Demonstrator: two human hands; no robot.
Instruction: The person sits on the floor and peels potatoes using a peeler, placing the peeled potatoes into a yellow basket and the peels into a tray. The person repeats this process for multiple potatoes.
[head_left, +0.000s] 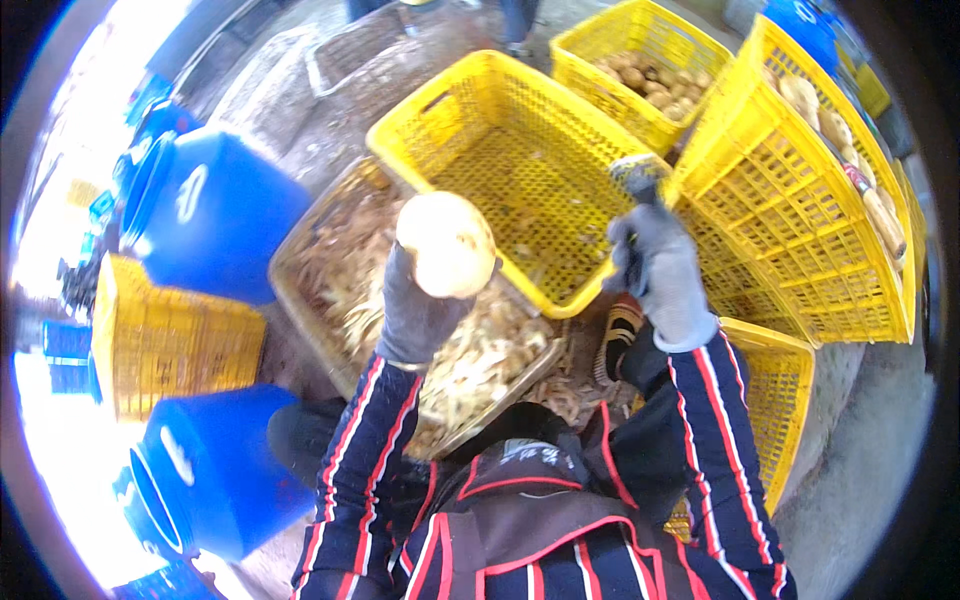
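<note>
My left hand (424, 311), in a grey glove, holds up a pale, round, peeled root vegetable (448, 244). Below it is a shallow rectangular tray (315, 341) full of pale peelings (480, 367). My right hand (656, 262), also gloved, is curled around what looks like a small hand tool (636, 169); blur hides its exact kind. That hand is over the right rim of a yellow plastic crate (529, 180), whose perforated floor shows some scraps.
Another yellow crate (570, 64) at the back holds brown root vegetables (660, 86). Stacked crates (787, 202) rise at the right, with pale vegetables and a wooden-handled tool (876, 210) on top. Blue plastic barrels (217, 210) and a yellow crate (180, 337) stand left. Someone's legs (517, 22) show behind.
</note>
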